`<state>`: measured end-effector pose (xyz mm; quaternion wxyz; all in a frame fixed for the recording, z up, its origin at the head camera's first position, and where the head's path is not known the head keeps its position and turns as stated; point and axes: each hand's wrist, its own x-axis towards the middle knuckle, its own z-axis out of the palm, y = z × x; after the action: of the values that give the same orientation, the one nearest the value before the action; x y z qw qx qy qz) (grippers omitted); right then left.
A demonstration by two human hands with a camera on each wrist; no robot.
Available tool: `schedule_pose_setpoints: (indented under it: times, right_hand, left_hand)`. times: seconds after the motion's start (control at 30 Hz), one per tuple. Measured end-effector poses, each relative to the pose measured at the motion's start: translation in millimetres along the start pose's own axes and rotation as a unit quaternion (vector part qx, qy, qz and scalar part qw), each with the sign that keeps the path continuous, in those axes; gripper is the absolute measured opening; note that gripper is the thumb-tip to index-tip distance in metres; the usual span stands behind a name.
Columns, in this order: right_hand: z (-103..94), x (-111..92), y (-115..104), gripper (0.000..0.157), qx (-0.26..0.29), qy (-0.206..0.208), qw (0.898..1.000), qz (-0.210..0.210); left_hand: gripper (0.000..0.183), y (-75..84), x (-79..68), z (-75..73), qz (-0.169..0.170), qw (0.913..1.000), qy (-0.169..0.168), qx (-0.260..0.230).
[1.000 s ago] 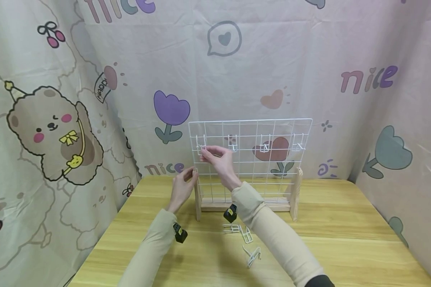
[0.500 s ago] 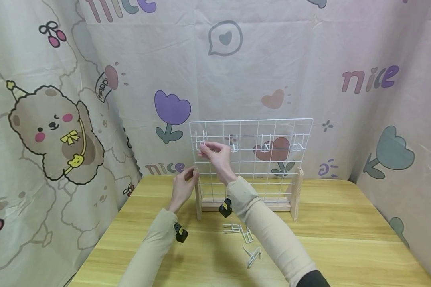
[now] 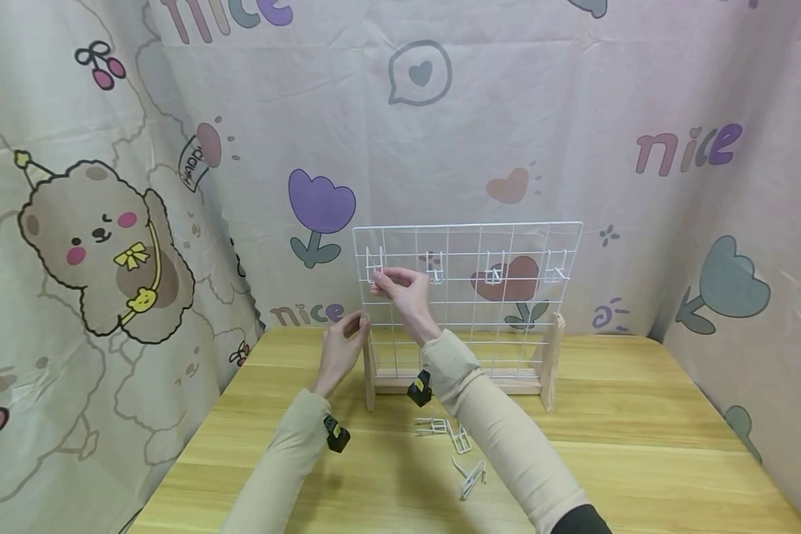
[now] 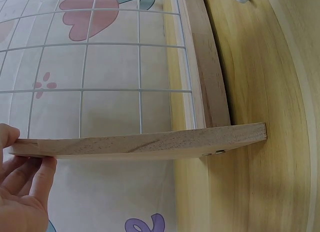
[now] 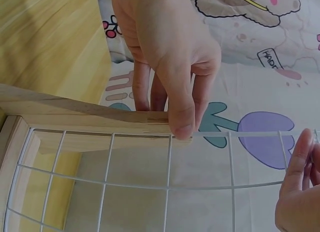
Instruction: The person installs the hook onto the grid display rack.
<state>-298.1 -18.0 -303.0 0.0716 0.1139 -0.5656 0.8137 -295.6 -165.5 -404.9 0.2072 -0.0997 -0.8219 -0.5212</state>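
My left hand [image 3: 340,350] grips the top of the left wooden post [image 4: 140,147], thumb on one face and fingers on the other, as the left wrist view shows. That post is one side of a stand carrying a white wire grid [image 3: 467,302]. Close by, at the grid's upper left, my right hand [image 3: 407,297] pinches the lower part of a white wire hook [image 3: 374,256]. Its prongs point up and overlap the grid's second horizontal wire. In the right wrist view the fingertips hide most of this hook, and only the right hand's fingers [image 5: 299,162] show at the edge.
Three similar hooks hang along the grid, at left-middle [image 3: 435,267], right-middle [image 3: 494,273] and far right [image 3: 556,273]. Three loose hooks, one a single piece [image 3: 470,478] nearest me, lie on the wooden table [image 3: 627,445]. A printed curtain [image 3: 440,163] stands behind.
My right hand and its hook rose slightly, then came down a little at the grid's upper left. The left hand has stayed on the post.
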Motion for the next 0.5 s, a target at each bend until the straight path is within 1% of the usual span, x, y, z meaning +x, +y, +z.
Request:
schedule_pose_setpoints:
  times: [0.33,0.5]
  right_hand:
    - [-1.8,-0.7,2.6,0.024,-0.002,-0.005,1.000,-0.007]
    - [-3.2,-2.9,3.4,0.025,-0.013,-0.001,1.000,0.006]
  left_hand:
    - [0.041,0.2,-0.3,-1.0,0.004,1.0000,0.004,0.002]
    - [0.042,-0.2,-0.4,-0.7,0.002,1.0000,0.001,0.002]
